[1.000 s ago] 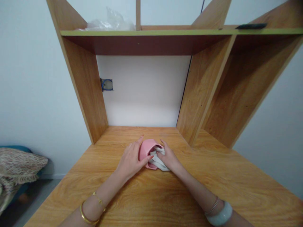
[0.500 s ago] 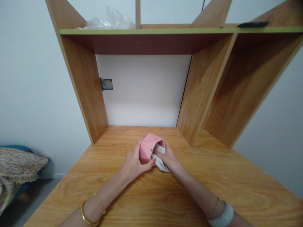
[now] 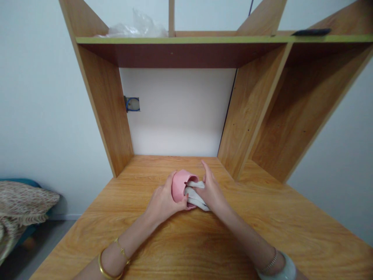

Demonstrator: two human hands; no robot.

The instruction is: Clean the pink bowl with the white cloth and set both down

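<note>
A pink cup [image 3: 179, 183] lies on its side on the wooden desk [image 3: 189, 241], its mouth facing right. My left hand [image 3: 163, 200] is wrapped round the cup, thumb at its lower rim. A white cloth [image 3: 194, 196] is bunched in the cup's mouth and spills onto the desk. My right hand [image 3: 211, 191] presses the cloth into the cup, fingers closed on it with one finger pointing up.
A hutch stands on the desk with wooden side panels [image 3: 112, 116] and a green-edged shelf [image 3: 204, 39]. A clear plastic bag [image 3: 136, 28] and a dark flat object [image 3: 311, 32] lie on that shelf. A patterned blanket [image 3: 20, 206] is at the far left, below desk level.
The cup has been tipped and turned a little in my left hand. My right hand has moved further over the cloth, pushing it deeper into the cup's mouth.
</note>
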